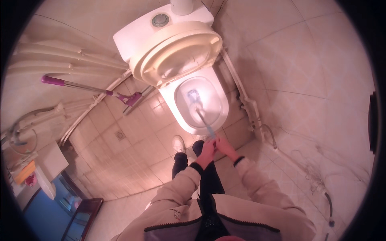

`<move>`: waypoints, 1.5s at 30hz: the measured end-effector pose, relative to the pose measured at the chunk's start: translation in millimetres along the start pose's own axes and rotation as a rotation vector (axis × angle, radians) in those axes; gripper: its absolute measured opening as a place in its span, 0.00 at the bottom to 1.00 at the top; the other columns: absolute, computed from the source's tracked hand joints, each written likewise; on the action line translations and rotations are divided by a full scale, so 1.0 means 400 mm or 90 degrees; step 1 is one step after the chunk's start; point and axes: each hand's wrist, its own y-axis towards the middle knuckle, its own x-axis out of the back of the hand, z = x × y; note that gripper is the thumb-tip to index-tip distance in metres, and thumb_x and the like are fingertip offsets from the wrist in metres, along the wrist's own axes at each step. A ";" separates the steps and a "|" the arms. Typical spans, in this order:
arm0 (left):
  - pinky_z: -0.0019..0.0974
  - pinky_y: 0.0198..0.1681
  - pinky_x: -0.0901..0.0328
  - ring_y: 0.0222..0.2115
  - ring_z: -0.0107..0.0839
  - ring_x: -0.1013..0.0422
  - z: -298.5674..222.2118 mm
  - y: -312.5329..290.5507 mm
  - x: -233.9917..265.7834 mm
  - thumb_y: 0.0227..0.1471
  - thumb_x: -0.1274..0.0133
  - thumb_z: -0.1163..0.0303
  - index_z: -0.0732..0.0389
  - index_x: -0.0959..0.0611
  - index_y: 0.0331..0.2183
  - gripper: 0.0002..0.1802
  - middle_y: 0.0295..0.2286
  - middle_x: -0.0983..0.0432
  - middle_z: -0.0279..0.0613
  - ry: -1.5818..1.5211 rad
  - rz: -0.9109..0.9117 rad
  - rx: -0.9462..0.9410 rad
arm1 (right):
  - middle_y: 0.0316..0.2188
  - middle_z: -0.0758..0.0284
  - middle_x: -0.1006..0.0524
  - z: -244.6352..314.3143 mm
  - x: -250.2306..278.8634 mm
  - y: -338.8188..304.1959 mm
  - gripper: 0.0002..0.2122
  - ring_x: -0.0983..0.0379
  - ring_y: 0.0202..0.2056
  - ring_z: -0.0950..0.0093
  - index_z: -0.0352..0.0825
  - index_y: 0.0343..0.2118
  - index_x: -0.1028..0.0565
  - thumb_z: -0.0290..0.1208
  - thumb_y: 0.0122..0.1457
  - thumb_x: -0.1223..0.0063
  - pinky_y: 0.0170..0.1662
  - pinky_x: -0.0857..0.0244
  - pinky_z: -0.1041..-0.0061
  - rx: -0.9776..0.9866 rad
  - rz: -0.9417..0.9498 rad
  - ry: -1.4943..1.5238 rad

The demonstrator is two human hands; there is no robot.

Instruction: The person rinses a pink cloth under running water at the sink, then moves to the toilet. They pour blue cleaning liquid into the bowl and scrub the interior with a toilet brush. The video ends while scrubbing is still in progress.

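Both my hands are in front of me at the near rim of a white toilet bowl [222, 90]. A toilet brush [210, 130] with a light blue handle end slants down into the bowl. Its pale head [196, 107] is inside, low in the basin. My left hand [207, 151] is closed around the near end of the handle. Close against it, my right hand [225, 147] is closed on the handle too; its fingertips are partly hidden. The cream seat and lid [177, 60] stand raised against the tank.
A purple-handled floor squeegee or mop [88, 87] leans left of the toilet. White pipes [253, 114] run along the right wall, with a hose [330, 207] lower down. A floor drain [120, 135] sits in the tiles. At lower left are a white basin [46, 184] and a blue panel [48, 211].
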 end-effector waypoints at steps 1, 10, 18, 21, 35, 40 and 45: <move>0.32 0.34 0.35 0.35 0.25 0.29 -0.032 0.042 -0.013 0.61 0.56 0.62 0.55 0.22 0.38 0.11 0.33 0.25 0.32 -0.008 0.003 -0.028 | 0.32 0.49 0.23 0.008 -0.001 0.068 0.17 0.24 0.32 0.56 0.33 0.52 0.32 0.32 0.63 0.63 0.34 0.31 0.60 0.018 -0.022 0.132; 0.35 0.31 0.32 0.28 0.33 0.27 -0.233 0.198 -0.035 0.60 0.57 0.67 0.68 0.22 0.40 0.15 0.30 0.24 0.43 0.095 0.105 -0.164 | 0.24 0.62 0.23 0.103 0.070 0.260 0.13 0.27 0.23 0.74 0.32 0.43 0.25 0.33 0.63 0.57 0.24 0.34 0.74 -0.081 0.041 0.424; 0.33 0.27 0.32 0.22 0.27 0.27 0.039 -0.119 -0.108 0.55 0.51 0.66 0.64 0.22 0.41 0.15 0.21 0.25 0.41 0.720 0.004 -0.331 | 0.22 0.73 0.31 0.067 0.110 -0.269 0.16 0.41 0.14 0.85 0.42 0.55 0.30 0.35 0.67 0.62 0.14 0.50 0.85 -0.241 -0.090 0.661; 0.31 0.28 0.31 0.22 0.26 0.27 0.046 -0.204 -0.024 0.57 0.53 0.65 0.65 0.21 0.39 0.14 0.21 0.25 0.38 0.654 -0.002 -0.204 | 0.20 0.76 0.34 0.066 0.070 -0.326 0.16 0.44 0.13 0.86 0.43 0.56 0.31 0.36 0.67 0.62 0.13 0.53 0.85 -0.344 0.069 0.746; 0.29 0.22 0.36 0.22 0.27 0.29 -0.263 0.126 -0.007 0.59 0.54 0.60 0.63 0.19 0.37 0.16 0.24 0.24 0.37 0.354 -0.020 -0.090 | 0.21 0.67 0.27 0.146 -0.077 0.210 0.16 0.35 0.16 0.79 0.34 0.51 0.27 0.32 0.63 0.58 0.16 0.42 0.75 -0.174 -0.094 0.714; 0.33 0.23 0.35 0.22 0.27 0.31 -0.229 0.034 -0.079 0.58 0.51 0.62 0.67 0.22 0.34 0.15 0.24 0.26 0.38 0.329 -0.068 -0.207 | 0.25 0.66 0.24 0.244 0.022 -0.001 0.18 0.31 0.20 0.77 0.35 0.55 0.30 0.36 0.66 0.58 0.24 0.35 0.74 -0.145 -0.136 0.627; 0.31 0.28 0.34 0.27 0.26 0.30 -0.195 -0.094 -0.017 0.60 0.53 0.63 0.66 0.23 0.37 0.15 0.27 0.27 0.36 0.111 -0.081 -0.204 | 0.28 0.58 0.23 0.288 0.045 -0.084 0.20 0.28 0.22 0.71 0.36 0.58 0.34 0.35 0.65 0.59 0.27 0.33 0.70 -0.018 0.007 0.352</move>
